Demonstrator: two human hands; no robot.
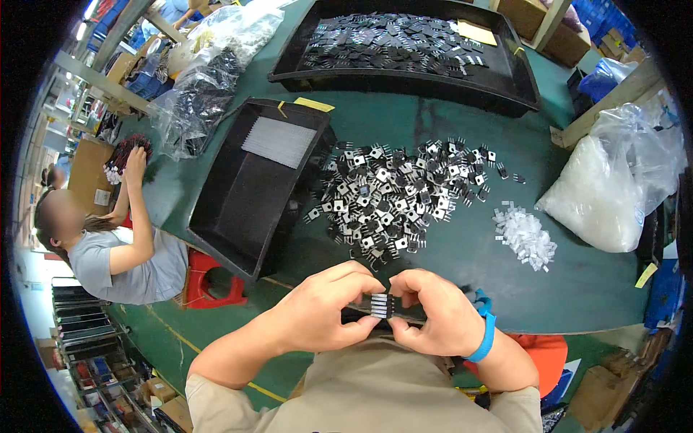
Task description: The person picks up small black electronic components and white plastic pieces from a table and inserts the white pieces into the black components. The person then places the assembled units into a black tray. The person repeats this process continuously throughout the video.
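My left hand and my right hand meet at the table's near edge. Pinched between the fingertips of both is a small stack of transistors, black with pale silvery stripes across it. A blue band circles my right wrist. Just beyond my hands spreads a heap of loose three-legged transistors, black with silvery metal tabs. To the right of that heap lies a little pile of small translucent white pieces.
A black tray at left holds a white ribbed sheet. Across the back, a larger black tray contains many dark components. Plastic bags stand at far left and right, the right bag white-filled. Another person works at left beside a red stool.
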